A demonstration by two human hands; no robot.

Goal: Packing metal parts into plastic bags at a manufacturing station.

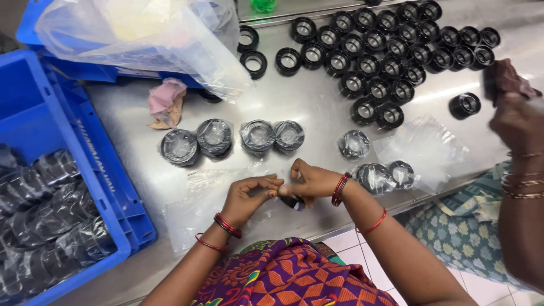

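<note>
Black ring part: small round black piece, mostly hidden under both hands at the near edge of the steel table; only its lower rim shows.
Clear bag film: thin plastic pinched at the fingertips just above the part; where it ends is hard to tell.
Left hand: thumb and forefinger pressed together on the film, other fingers curled under; red bangles at the wrist.
Right hand: fingertips closed on the same film, meeting the left hand's tips; palm over the part.
Handling, as a judgement: the part looks rigid and light, likely smooth, so best held by its outer rim; the film is soft, slippery and easily torn, best taken at its edge.
Just beside the hands: loose empty clear bags flat on the table to the left, and two bagged parts to the right.
Further out: a row of wrapped parts beyond the hands, with a crumpled pink cloth behind it.
Far side: many unwrapped black rings packed close together.
Left edge: blue crate holding wrapped parts; a second crate behind carries a large clear plastic bag.
Right edge: another person's arm with gold bangles, the hand holding a dark cloth near a lone black ring.
</note>
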